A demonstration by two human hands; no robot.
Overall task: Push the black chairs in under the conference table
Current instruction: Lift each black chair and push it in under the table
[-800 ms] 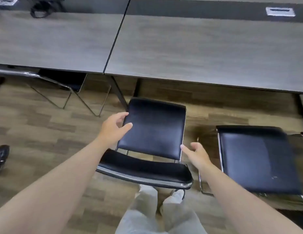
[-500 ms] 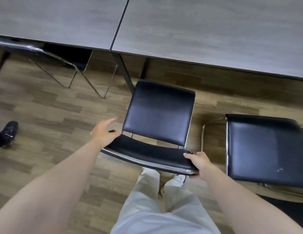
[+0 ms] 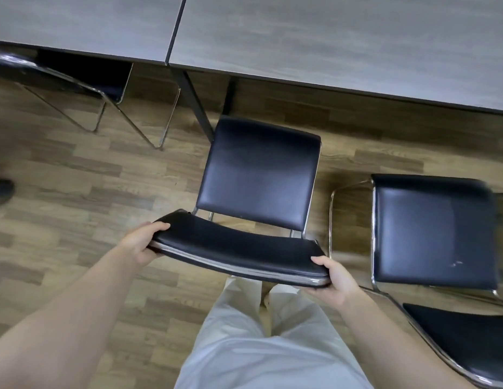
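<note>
A black padded chair (image 3: 258,172) with a chrome frame stands right in front of me, its seat short of the grey conference table (image 3: 329,43). My left hand (image 3: 142,245) grips the left end of its backrest top. The right end is held by my right hand (image 3: 333,279). A second black chair (image 3: 432,231) stands to the right, also clear of the table edge. On the far left a third black chair (image 3: 84,77) sits partly under the table.
Two dark table legs (image 3: 197,108) come down just beyond the middle chair's seat, at the seam between two tabletops. A black shoe (image 3: 2,189) shows at the left edge on the wood-pattern floor. My light trousers fill the bottom centre.
Both hands came back from beside the seat and closed on the two ends of the middle chair's backrest. My view has tilted further down toward the chair.
</note>
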